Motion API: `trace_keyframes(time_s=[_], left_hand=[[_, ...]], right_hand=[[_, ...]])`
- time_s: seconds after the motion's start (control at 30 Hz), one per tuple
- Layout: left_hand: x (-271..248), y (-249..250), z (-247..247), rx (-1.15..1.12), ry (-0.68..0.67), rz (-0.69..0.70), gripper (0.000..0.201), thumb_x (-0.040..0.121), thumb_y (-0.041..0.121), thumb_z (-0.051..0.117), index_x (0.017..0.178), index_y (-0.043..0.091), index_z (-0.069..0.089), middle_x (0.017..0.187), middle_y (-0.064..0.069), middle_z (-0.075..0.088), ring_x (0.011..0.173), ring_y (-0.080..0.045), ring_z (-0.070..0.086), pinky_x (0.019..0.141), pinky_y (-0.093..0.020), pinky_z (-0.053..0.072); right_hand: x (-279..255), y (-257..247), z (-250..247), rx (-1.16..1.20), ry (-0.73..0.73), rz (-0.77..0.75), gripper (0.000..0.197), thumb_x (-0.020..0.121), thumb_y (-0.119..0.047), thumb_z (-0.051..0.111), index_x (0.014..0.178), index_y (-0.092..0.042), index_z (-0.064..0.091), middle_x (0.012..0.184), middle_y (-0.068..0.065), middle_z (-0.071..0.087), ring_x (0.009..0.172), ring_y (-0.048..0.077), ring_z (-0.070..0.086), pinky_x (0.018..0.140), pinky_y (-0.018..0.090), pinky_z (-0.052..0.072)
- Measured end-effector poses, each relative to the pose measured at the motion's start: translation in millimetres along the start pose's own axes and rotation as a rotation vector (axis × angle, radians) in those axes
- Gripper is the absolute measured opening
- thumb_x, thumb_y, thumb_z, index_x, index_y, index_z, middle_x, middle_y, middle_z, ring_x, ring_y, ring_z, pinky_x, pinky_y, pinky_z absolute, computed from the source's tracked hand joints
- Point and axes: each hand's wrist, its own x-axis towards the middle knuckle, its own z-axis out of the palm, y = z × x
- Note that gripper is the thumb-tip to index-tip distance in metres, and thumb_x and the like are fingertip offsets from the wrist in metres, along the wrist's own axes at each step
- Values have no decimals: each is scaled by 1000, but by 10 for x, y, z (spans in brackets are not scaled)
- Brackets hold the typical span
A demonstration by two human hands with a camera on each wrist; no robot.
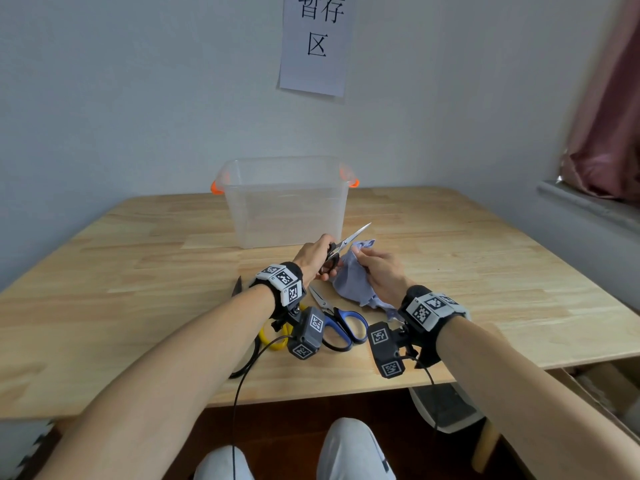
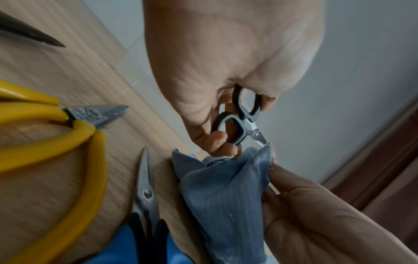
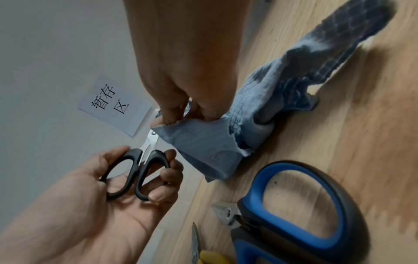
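Observation:
My left hand (image 1: 317, 258) grips a pair of black-handled scissors (image 1: 341, 247), fingers curled round the handles (image 3: 135, 175), blades pointing up and to the right. My right hand (image 1: 375, 268) pinches the top edge of a blue-grey cloth (image 1: 353, 282), lifted a little above the wooden table (image 1: 138, 271). The cloth (image 3: 208, 142) hangs down to the tabletop, its far end trailing on the wood. In the left wrist view the scissors (image 2: 244, 117) meet the cloth (image 2: 224, 192) at its upper edge. Part of the blades is hidden behind the cloth.
Blue-handled scissors (image 1: 341, 323) and yellow-handled scissors (image 1: 273, 336) lie on the table near my wrists, with a dark blade (image 1: 237, 285) to their left. A clear plastic bin (image 1: 284, 199) with orange latches stands at the back. A paper sign (image 1: 317, 43) hangs on the wall.

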Motion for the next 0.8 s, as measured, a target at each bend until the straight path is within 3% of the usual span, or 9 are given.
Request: trace_keyframes(time_s=[0.17, 0.4, 0.5, 0.6, 0.7, 0.8], left_hand=[[-10, 3, 64, 52, 2, 11, 35, 95, 35, 43, 80, 7, 58, 68, -11, 57, 52, -19, 50, 45, -25, 34], [-3, 10, 86, 90, -34, 3, 35, 94, 38, 43, 79, 9, 57, 69, -11, 53, 53, -19, 48, 45, -24, 32], [-35, 50, 61, 65, -52, -11, 37, 96, 35, 41, 80, 7, 59, 67, -9, 56, 50, -17, 48, 39, -20, 29], [-27, 77, 28, 58, -70, -4, 40, 94, 34, 40, 77, 5, 62, 67, -8, 61, 51, -17, 48, 39, -20, 28], [11, 78, -9, 58, -50, 3, 38, 93, 33, 41, 76, 6, 60, 66, -7, 60, 51, -17, 49, 39, -21, 28], [26, 53, -17, 65, -51, -22, 35, 96, 35, 40, 77, 10, 56, 67, -4, 57, 49, -14, 49, 37, -19, 26]], right_hand=[[3, 14, 50, 9, -4, -19, 19, 97, -12, 60, 88, 1, 70, 89, 18, 70, 86, 27, 67, 90, 38, 55], [58, 35, 88, -108, 105, -44, 21, 95, -16, 64, 77, -7, 69, 76, 13, 67, 78, 26, 65, 87, 42, 54], [83, 49, 33, -130, 49, -68, 16, 94, -12, 65, 80, -8, 70, 83, 14, 70, 85, 27, 66, 86, 42, 55], [81, 52, -58, -144, 19, -73, 10, 94, -9, 65, 86, -7, 70, 85, 13, 70, 79, 23, 66, 72, 30, 57], [60, 70, -107, -127, -12, -66, 15, 96, -10, 62, 84, -5, 69, 83, 15, 70, 77, 25, 66, 73, 33, 56], [64, 87, -134, -117, -16, -62, 19, 98, -13, 59, 83, -2, 66, 83, 18, 65, 76, 27, 61, 65, 30, 51]])
